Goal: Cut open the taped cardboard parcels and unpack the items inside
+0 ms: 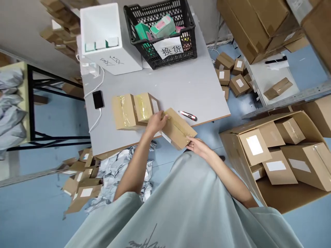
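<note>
A small cardboard box (pixel 177 129) with tape along its top is held between both hands at the table's front edge. My left hand (pixel 156 123) grips its far left end, thumb on the top. At the near right corner, my right hand (pixel 197 145) pinches the box between thumb and fingers. Just left of it, two taped cardboard boxes stand side by side, the nearer box (pixel 144 106) and the outer box (pixel 125 112). A red and black utility knife (pixel 188 115) lies on the table to the right of the held box.
On the grey table (pixel 176 82) stand a white foam bin (pixel 121 58) and a black crate (pixel 160 43) holding green and pink cartons. A phone (pixel 98 100) lies left, on a white cable. A large carton (pixel 232 148) of boxes stands right; crumpled grey bags (pixel 116 168) cover the floor left.
</note>
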The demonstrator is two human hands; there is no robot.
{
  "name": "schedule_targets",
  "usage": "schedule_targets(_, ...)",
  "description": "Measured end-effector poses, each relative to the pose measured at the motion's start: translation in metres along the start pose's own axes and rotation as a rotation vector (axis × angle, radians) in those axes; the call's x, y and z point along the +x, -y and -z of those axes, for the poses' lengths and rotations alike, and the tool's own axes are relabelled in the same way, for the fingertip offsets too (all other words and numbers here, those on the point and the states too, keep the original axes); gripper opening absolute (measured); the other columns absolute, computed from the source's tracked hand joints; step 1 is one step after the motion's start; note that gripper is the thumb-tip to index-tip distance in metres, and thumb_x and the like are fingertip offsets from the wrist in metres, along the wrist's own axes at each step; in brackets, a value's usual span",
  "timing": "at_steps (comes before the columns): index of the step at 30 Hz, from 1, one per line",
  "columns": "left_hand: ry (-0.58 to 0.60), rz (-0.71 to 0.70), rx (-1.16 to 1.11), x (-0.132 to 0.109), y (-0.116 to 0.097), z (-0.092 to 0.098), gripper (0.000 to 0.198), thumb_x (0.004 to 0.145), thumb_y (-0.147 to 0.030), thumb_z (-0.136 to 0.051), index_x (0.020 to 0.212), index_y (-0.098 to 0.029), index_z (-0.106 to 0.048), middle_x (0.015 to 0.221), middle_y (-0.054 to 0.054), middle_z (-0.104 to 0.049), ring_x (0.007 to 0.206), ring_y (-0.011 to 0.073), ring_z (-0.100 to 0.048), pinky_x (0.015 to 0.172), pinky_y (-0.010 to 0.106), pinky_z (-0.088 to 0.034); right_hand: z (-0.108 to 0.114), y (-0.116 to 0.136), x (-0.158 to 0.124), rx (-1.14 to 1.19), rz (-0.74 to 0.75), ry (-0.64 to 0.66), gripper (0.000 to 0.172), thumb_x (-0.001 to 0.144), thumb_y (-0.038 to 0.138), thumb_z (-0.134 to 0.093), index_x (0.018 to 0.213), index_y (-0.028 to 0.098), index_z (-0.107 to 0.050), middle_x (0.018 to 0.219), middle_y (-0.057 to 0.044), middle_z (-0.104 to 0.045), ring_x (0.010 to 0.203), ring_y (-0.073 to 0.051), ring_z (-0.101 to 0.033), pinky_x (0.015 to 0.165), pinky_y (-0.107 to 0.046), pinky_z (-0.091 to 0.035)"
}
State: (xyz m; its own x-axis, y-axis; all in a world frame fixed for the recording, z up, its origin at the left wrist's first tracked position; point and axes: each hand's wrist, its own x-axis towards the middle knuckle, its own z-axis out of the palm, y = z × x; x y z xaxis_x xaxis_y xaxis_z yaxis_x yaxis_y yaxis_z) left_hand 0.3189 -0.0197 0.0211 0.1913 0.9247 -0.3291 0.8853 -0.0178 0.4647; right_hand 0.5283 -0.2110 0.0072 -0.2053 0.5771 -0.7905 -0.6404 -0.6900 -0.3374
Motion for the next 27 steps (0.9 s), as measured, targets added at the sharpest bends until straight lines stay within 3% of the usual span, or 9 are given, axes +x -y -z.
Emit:
schedule_targets(4,0.12,0.01,-0.065,0.072,0.02,0.005,0.053,0.094,-0.055,-0.07,0.132,-0.018,-0.075,0.137,0.025,-0.079,0.129,0.0433,-0.073,0.117,0.052,-0.053,-0.045,0.016,0.046,0.088,-0.01,-0.189,0.021,0.088,0.034,-0.087,0.103,0.027,-0.074,0.098,-0.004,-0.082,0.115,-0.022,-0.079,0.121,-0.04,-0.058)
schedule_targets(9,0.171,0.031,-0.085,0.122,0.032,0.004,0.044,0.094,-0.039,-0.07,0.132,-0.018,-0.075,0.133,0.024,-0.081,0.128,0.0441,-0.072,0.115,0.052,-0.052,-0.077,0.037,0.07,0.116,0.049,-0.297,0.02,0.088,0.032,-0.084,0.105,0.028,-0.074,0.11,-0.004,-0.085,0.127,-0.024,-0.076,0.124,-0.038,-0.057)
schedule_targets(12,0.155,-0.027,-0.112,0.14,0.036,0.005,0.048,0.095,-0.034,-0.068,0.14,-0.018,-0.073,0.136,0.021,-0.08,0.131,0.042,-0.072,0.117,0.049,-0.052,-0.087,0.041,0.074,0.083,0.112,-0.29,0.026,0.087,0.033,-0.084,0.11,0.028,-0.076,0.123,-0.004,-0.086,0.134,-0.024,-0.075,0.127,-0.04,-0.055)
schedule_targets(16,0.217,-0.079,-0.076,0.159,0.037,0.007,0.054,0.094,-0.03,-0.065,0.146,-0.018,-0.071,0.137,0.02,-0.08,0.135,0.0438,-0.07,0.118,0.051,-0.051,-0.091,0.042,0.078,0.014,0.168,-0.288,0.03,0.085,0.038,-0.085,0.112,0.029,-0.076,0.13,-0.005,-0.085,0.139,-0.026,-0.073,0.127,-0.043,-0.056)
schedule_targets(23,0.215,-0.205,-0.138,0.169,0.018,-0.013,0.062,0.093,-0.025,-0.065,0.154,-0.014,-0.068,0.147,0.024,-0.073,0.142,0.0456,-0.063,0.127,0.056,-0.044,-0.079,0.036,0.079,-0.088,0.229,-0.305,0.04,0.085,0.051,-0.082,0.116,0.027,-0.072,0.139,-0.008,-0.082,0.136,-0.024,-0.074,0.124,-0.041,-0.056)
schedule_targets(27,0.182,-0.239,-0.151,0.189,0.022,-0.008,0.067,0.095,-0.024,-0.059,0.161,-0.013,-0.064,0.153,0.023,-0.07,0.147,0.0434,-0.059,0.129,0.056,-0.042,-0.095,0.036,0.104,-0.056,0.306,-0.322,0.041,0.083,0.047,-0.082,0.117,0.026,-0.069,0.149,-0.008,-0.076,0.139,-0.022,-0.071,0.125,-0.037,-0.054)
